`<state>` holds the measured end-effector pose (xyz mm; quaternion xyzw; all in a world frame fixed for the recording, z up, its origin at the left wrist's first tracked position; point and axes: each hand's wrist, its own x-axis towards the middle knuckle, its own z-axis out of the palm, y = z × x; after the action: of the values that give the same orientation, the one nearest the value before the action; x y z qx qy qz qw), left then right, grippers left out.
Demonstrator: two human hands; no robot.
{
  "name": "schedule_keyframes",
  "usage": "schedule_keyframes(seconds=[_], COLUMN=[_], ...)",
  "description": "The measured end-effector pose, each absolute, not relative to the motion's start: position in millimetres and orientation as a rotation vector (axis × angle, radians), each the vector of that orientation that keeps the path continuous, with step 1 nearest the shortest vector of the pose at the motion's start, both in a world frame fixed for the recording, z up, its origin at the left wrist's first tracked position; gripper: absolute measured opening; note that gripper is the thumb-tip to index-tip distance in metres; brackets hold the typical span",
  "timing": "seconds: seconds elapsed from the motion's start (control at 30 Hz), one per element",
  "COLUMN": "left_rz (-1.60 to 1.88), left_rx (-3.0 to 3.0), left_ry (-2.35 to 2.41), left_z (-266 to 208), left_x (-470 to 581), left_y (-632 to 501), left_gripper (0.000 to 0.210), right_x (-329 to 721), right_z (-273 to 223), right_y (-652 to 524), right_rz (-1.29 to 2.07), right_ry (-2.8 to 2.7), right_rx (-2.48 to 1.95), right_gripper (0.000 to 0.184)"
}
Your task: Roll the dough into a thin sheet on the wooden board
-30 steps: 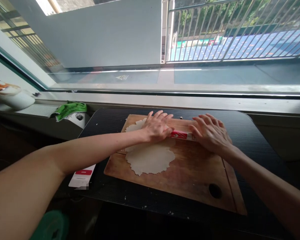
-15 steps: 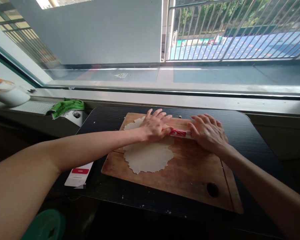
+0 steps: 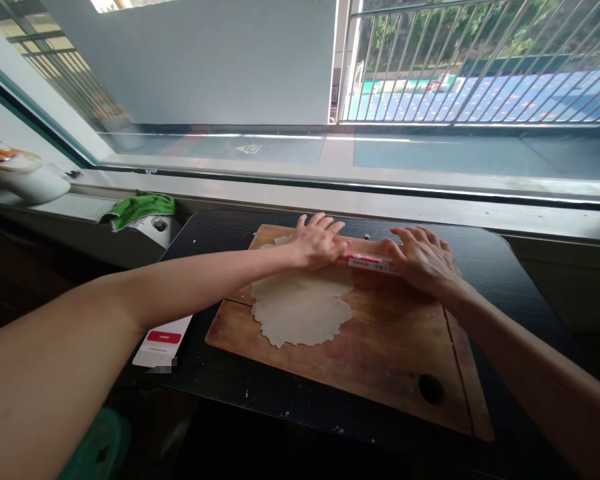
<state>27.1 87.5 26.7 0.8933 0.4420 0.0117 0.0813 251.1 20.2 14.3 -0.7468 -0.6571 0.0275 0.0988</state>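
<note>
A thin, ragged-edged sheet of dough (image 3: 300, 313) lies on the left half of a wooden cutting board (image 3: 395, 333). Across its far part runs a rolling pin (image 3: 373, 263) with a red and white label; both ends are covered by my hands. My left hand (image 3: 320, 241) lies palm down over the pin's left end above the dough, fingers spread and pointing away. At the other end my right hand (image 3: 425, 259) rests over the pin, fingers stretched out, beyond the dough's right edge. Neither hand's fingers wrap round the pin.
The board stands on a black table (image 3: 485, 267) dotted with white bits. A phone (image 3: 163, 343) with a lit screen lies left, partly behind my left arm. A green cloth (image 3: 143, 210) hangs at the window side. A green stool (image 3: 100, 447) stands below left.
The rolling pin has turned, showing another side of its label, and has rolled slightly away from me under both hands. The whole view has shifted a little.
</note>
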Motion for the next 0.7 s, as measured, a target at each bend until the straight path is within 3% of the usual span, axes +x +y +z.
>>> schedule_keyframes(seconds=[0.17,0.4,0.6,0.7], left_rz=[0.03,0.144,0.124,0.128], left_rx=[2.516,2.782,2.539,2.523], left_ry=[1.571,1.19,1.586,1.557], left_z=[33,20,28,28], left_x=[45,16,47,44], left_y=[124,70,132,125], left_gripper=[0.065,0.059,0.061,0.059], right_x=[256,247,259,257], right_z=[23,12,21,23], right_y=[65,1,73,65], right_rz=[0.186,0.052,0.196,0.207], right_ry=[-1.729,-2.064,-1.755,-1.767], right_rx=[-2.402,-2.133,-2.425,-2.438], right_gripper=[0.067,0.054,0.067,0.069])
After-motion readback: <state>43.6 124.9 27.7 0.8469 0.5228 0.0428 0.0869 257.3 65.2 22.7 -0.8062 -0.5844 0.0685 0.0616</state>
